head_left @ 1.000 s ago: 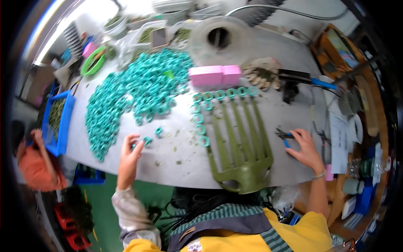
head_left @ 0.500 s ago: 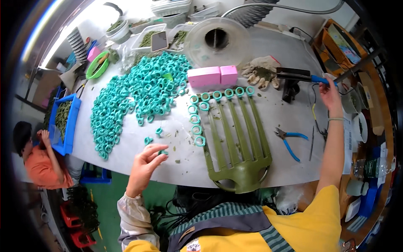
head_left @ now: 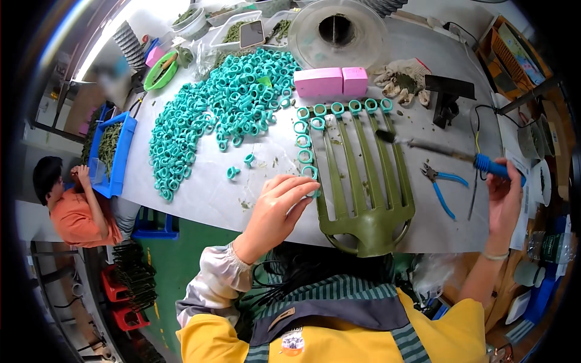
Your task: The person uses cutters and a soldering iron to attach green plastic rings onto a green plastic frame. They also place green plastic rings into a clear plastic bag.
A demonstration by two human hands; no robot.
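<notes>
My left hand (head_left: 275, 209) is closed, thumb and fingertips pinching a teal ring (head_left: 314, 193) against the left edge of an olive-green, comb-shaped piece (head_left: 369, 227) with several long prongs. More teal rings (head_left: 305, 156) line that edge and the comb's far end. In my right hand (head_left: 504, 199) is a soldering iron (head_left: 490, 166), gripped by its blue handle. Its dark, flat tip (head_left: 385, 136) hovers over the comb's right-hand prongs. To the left spreads a big heap of teal rings (head_left: 242, 91), with two loose ones (head_left: 233, 173) nearer me.
Blue-handled cutters (head_left: 439, 187) lie right of the comb. Pink blocks (head_left: 319, 82), a soiled glove (head_left: 402, 81) and a black stand (head_left: 448, 100) sit beyond it. A clear round cover (head_left: 299, 36) is at the back. A person in orange (head_left: 78, 212) sits at far left beside a blue bin (head_left: 121, 163).
My left hand has carried a ring rightward to the comb's left edge. The soldering iron has left the black stand, and my right hand has brought it nearer, its tip over the comb.
</notes>
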